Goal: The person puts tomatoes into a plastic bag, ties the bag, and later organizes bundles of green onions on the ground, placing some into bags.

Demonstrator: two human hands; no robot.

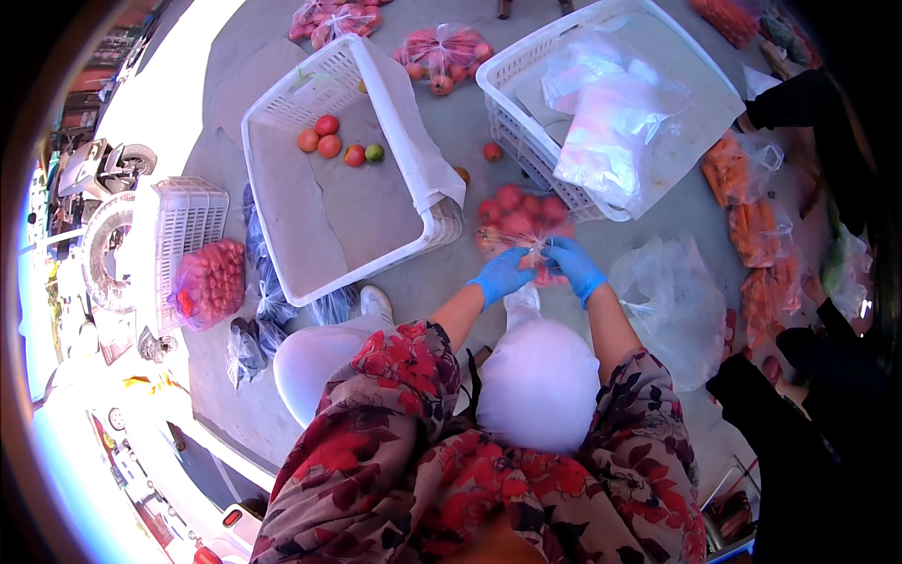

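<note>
A clear plastic bag of tomatoes (pixel 518 211) rests on the floor before my feet, its top gathered. My left hand (pixel 506 272), in a blue glove, pinches one side of the gathered neck. On the other side of the neck, my gloved right hand (pixel 572 266) grips the plastic. The fingertips of both hands are close together, and whether the neck is knotted is hard to make out. Left of the bag stands a white plastic crate (pixel 352 276), lined with sheeting, with several loose tomatoes (pixel 328 146) inside. One tomato (pixel 492 151) lies on the floor beyond the bag.
A second white crate (pixel 521 141) at upper right bears a stack of plastic bags (pixel 606 141). Tied tomato bags (pixel 442 56) lie farther off. A big clear bag (pixel 669 310) is at my right, near bagged carrots (pixel 754 233). People in dark clothes (pixel 810 437) are at the right edge.
</note>
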